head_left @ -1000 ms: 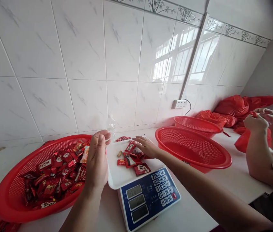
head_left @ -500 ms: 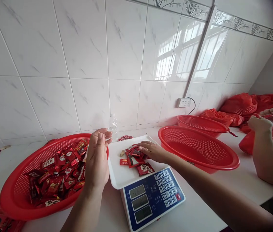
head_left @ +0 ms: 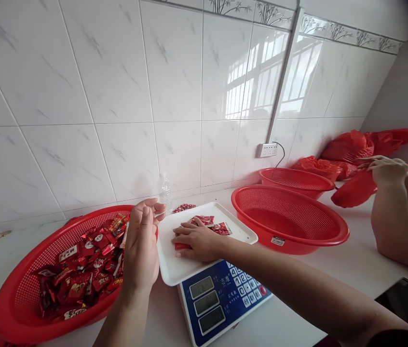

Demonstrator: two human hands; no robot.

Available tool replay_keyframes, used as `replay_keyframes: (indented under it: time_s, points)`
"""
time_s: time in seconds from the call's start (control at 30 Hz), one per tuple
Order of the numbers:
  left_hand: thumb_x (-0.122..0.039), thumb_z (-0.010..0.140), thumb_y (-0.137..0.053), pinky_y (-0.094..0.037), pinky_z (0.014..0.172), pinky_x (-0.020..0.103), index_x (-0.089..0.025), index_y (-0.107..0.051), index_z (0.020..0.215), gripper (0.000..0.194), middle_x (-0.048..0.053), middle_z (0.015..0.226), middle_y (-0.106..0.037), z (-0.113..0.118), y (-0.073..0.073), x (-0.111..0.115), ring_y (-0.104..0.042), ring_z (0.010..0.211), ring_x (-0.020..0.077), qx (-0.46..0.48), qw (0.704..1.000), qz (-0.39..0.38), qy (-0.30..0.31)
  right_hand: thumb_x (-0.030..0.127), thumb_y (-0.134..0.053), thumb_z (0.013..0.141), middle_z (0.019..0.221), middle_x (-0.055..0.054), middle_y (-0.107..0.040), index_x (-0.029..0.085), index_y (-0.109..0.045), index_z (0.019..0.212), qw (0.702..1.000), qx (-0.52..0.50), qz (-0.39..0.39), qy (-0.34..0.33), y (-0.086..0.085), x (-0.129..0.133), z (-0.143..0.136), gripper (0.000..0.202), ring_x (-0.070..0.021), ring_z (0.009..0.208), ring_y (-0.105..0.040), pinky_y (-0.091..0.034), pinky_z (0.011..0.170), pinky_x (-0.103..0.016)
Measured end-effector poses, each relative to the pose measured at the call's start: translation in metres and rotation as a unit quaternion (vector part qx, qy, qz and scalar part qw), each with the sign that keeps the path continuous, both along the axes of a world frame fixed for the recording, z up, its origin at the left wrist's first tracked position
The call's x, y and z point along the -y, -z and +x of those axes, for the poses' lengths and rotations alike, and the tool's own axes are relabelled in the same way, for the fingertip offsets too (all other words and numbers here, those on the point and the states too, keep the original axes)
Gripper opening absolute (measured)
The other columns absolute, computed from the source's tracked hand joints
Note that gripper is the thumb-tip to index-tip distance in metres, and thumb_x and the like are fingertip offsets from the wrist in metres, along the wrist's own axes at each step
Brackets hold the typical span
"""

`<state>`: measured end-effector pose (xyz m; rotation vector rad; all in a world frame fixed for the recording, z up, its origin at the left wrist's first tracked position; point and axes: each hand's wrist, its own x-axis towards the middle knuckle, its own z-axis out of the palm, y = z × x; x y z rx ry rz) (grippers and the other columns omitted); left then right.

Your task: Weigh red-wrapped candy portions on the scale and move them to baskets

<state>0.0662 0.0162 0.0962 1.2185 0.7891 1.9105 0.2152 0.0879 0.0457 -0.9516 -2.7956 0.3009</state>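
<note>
My right hand (head_left: 199, 241) lies over the white tray (head_left: 175, 275) with its fingers spread, resting on small red packets. Some packets (head_left: 221, 228) show beyond the fingers; others are hidden beneath the palm. Under the tray stands a scale (head_left: 225, 303) with a blue keypad panel, part of it covered by my right forearm. My left hand (head_left: 142, 250) is raised at the tray's left edge, thumb apart and fingers loosely curved, with nothing seen in it. Beside it, a red basket (head_left: 6, 308) holds many red wrapped packets (head_left: 81, 277).
Right of the tray stands a red basket (head_left: 238, 212), with another red basket (head_left: 265, 177) behind. A clear bottle (head_left: 165, 193) is near the wall. At right, a co-worker's hands (head_left: 388, 168) hold a red bag (head_left: 356, 189); filled red bags (head_left: 346, 147) lie behind.
My right hand has moved left across the tray and now covers most of the packets. My left hand keeps its pose. The co-worker's red bag has been lifted and stretched leftward.
</note>
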Motion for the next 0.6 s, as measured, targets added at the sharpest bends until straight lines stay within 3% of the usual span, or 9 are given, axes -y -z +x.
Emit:
replay_keyframes:
  time_s: [0.1, 0.23, 0.43, 0.53, 0.6]
  points:
    - [-0.053, 0.085, -0.055, -0.043, 0.090, 0.032, -0.024, -0.059, 0.100, 0.033, 0.003, 0.098, -0.062, 0.000, 0.001, -0.002, -0.056, 0.099, 0.0178, -0.007, 1.000, 0.004, -0.006, 0.047, -0.051, 0.090, 0.138, -0.005, -0.052, 0.030, -0.060, 0.125, 1.000, -0.023, 0.000, 0.000, -0.001, 0.000, 0.008, 0.040, -0.0274, 0.132, -0.039, -0.015, 0.111, -0.054]
    - [-0.053, 0.087, -0.053, -0.043, 0.092, 0.034, -0.024, -0.058, 0.098, 0.032, 0.003, 0.097, -0.062, -0.001, 0.002, -0.002, -0.056, 0.097, 0.0175, -0.012, 1.000, 0.015, -0.016, 0.055, -0.049, 0.089, 0.143, -0.005, -0.047, 0.029, -0.052, 0.134, 0.997, -0.062, -0.017, 0.043, -0.009, 0.000, 0.041, 0.051, -0.0228, 0.134, -0.037, -0.025, 0.112, -0.042]
    - [-0.053, 0.086, -0.053, -0.043, 0.091, 0.034, -0.024, -0.058, 0.099, 0.033, 0.004, 0.097, -0.062, -0.001, 0.000, -0.001, -0.056, 0.098, 0.0183, -0.003, 1.000, 0.020, -0.018, 0.068, -0.050, 0.081, 0.150, -0.012, -0.034, 0.027, -0.036, 0.145, 0.979, -0.051, -0.070, 0.183, -0.012, 0.005, 0.095, 0.077, -0.0335, 0.138, -0.027, -0.028, 0.108, -0.053]
    - [-0.053, 0.086, -0.054, -0.043, 0.091, 0.034, -0.024, -0.058, 0.100, 0.033, 0.004, 0.098, -0.062, 0.001, 0.001, -0.002, -0.056, 0.100, 0.0188, -0.005, 1.000, 0.019, -0.011, 0.072, -0.051, 0.078, 0.147, -0.016, -0.038, 0.024, -0.030, 0.148, 0.973, -0.036, -0.091, 0.209, -0.004, 0.013, 0.093, 0.088, -0.0357, 0.135, -0.033, -0.029, 0.106, -0.055]
    - [-0.052, 0.087, -0.054, -0.043, 0.092, 0.033, -0.024, -0.058, 0.100, 0.032, 0.004, 0.098, -0.062, 0.002, 0.003, -0.001, -0.056, 0.099, 0.0181, -0.010, 1.000, 0.017, -0.004, 0.075, -0.053, 0.074, 0.147, -0.018, -0.038, 0.023, -0.030, 0.148, 0.969, -0.033, -0.093, 0.227, 0.003, 0.017, 0.085, 0.093, -0.0389, 0.137, -0.028, -0.022, 0.107, -0.060]
